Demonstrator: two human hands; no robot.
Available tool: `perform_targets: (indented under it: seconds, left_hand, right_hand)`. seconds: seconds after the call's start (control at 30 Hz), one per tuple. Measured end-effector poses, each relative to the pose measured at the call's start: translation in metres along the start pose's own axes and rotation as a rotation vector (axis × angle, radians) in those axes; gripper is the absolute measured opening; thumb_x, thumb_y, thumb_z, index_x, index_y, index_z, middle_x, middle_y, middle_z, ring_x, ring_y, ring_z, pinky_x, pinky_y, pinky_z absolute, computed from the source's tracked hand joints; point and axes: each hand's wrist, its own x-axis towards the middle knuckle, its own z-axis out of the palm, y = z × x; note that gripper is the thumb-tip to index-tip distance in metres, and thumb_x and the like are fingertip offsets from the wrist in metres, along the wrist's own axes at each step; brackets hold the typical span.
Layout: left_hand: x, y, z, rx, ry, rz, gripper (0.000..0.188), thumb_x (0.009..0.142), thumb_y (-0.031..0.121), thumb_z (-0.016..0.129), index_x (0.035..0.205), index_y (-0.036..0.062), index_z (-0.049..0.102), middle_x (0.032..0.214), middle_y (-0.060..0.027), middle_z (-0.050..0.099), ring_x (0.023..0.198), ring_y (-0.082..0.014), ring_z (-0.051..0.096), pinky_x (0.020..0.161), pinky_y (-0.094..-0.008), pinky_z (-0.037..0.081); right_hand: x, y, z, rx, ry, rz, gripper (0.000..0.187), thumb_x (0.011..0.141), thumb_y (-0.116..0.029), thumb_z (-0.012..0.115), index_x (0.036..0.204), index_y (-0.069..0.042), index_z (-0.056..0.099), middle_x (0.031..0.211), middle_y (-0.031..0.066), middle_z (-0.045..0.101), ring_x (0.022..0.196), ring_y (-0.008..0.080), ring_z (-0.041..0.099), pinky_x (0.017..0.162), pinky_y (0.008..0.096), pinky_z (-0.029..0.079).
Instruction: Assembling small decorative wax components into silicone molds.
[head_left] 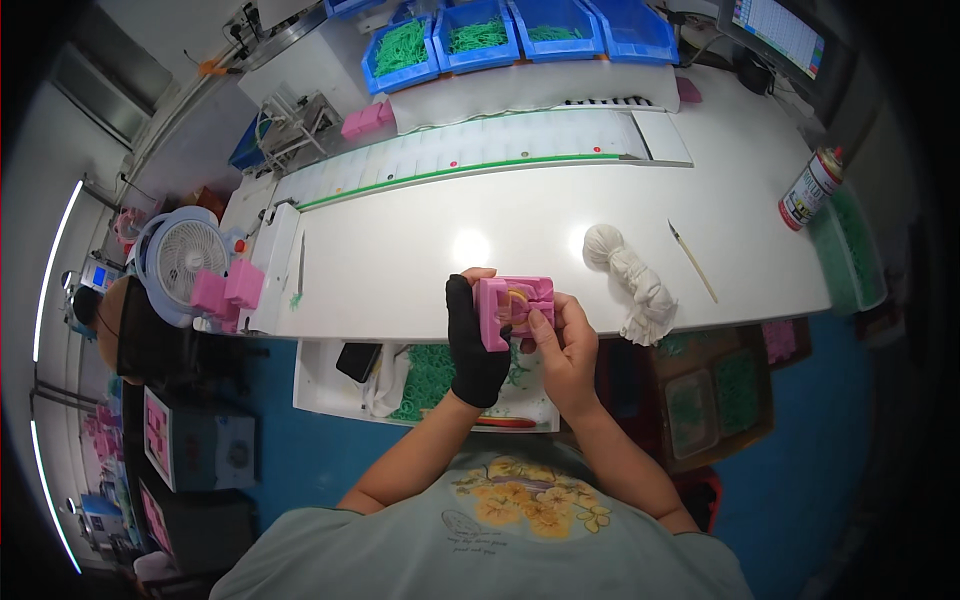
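Above the front edge of a glossy white desk (380,290), both hands grasp a hollow pink block (490,315): the left hand (472,350), in a black glove, wraps its left side, while the bare right hand (570,355) sets its thumb against the front. A curved yellow part (517,298) shows inside. On the desk to the right lie a bunched white cloth (630,285) and a slim brush (692,260), with a spray can (810,188) near the right edge. A long pale track (450,160) with a green border crosses the back, below blue bins (478,60), several holding green pieces. At left stand a fan (193,250) and pink boxes (243,285). Below, an open white drawer (305,377) holds more green pieces; crates (760,440) stand on the blue floor (800,450), and strip lights (57,270) line the left wall.
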Motion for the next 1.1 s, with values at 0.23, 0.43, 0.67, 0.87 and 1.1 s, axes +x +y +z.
perform_targets:
  seconds: [0.23, 0.43, 0.67, 0.87, 1.1]
  left_hand:
    - [0.003, 0.003, -0.013, -0.103, -0.007, -0.185, 0.030, 0.092, 0.023, 0.066, 0.109, 0.0074, 0.047, 0.094, -0.0003, 0.049, 0.084, -0.0084, 0.048, 0.074, -0.0240, 0.045]
    - [0.009, -0.011, -0.037, -0.034, -0.031, -0.121, 0.031, 0.091, 0.019, 0.065, 0.112, 0.0062, 0.046, 0.095, -0.0027, 0.050, 0.083, -0.0091, 0.051, 0.071, -0.0241, 0.046]
    - [0.012, -0.030, -0.058, -0.160, -0.073, -0.155, 0.034, 0.086, 0.011, 0.070, 0.110, 0.0079, 0.046, 0.090, -0.0006, 0.051, 0.074, -0.0071, 0.052, 0.065, -0.0215, 0.047]
    - [0.018, -0.047, -0.074, -0.098, -0.047, -0.162, 0.039, 0.080, 0.009, 0.072, 0.112, 0.0056, 0.049, 0.099, -0.0042, 0.052, 0.087, -0.0122, 0.054, 0.073, -0.0260, 0.049]
    - [0.028, -0.039, -0.078, -0.049, 0.071, -0.080, 0.042, 0.081, 0.012, 0.074, 0.113, 0.0067, 0.048, 0.103, -0.0060, 0.054, 0.089, -0.0139, 0.054, 0.075, -0.0279, 0.050]
  right_hand:
    - [-0.001, 0.000, 0.012, -0.223, -0.020, -0.158, 0.018, 0.094, -0.012, 0.060, 0.106, 0.001, 0.055, 0.078, 0.0035, 0.063, 0.070, 0.0074, 0.057, 0.061, 0.0238, 0.047]
    - [0.014, 0.008, 0.015, -0.052, -0.147, 0.084, 0.025, 0.094, -0.023, 0.061, 0.093, 0.002, 0.059, 0.074, 0.0059, 0.062, 0.063, 0.0072, 0.052, 0.057, 0.0255, 0.044]
    - [0.026, 0.009, 0.029, -0.178, -0.220, 0.009, 0.026, 0.096, -0.021, 0.058, 0.083, 0.001, 0.063, 0.062, 0.0001, 0.054, 0.058, 0.0037, 0.043, 0.052, 0.0225, 0.037]
    - [0.020, 0.012, 0.068, -0.207, -0.022, 0.081, 0.027, 0.098, -0.022, 0.055, 0.090, 0.001, 0.064, 0.071, 0.0005, 0.059, 0.063, 0.0034, 0.045, 0.054, 0.0216, 0.038]
    - [0.014, 0.016, 0.086, -0.086, -0.041, 0.059, 0.019, 0.094, -0.008, 0.059, 0.109, 0.004, 0.059, 0.085, 0.0049, 0.065, 0.075, 0.0070, 0.060, 0.062, 0.0230, 0.049]
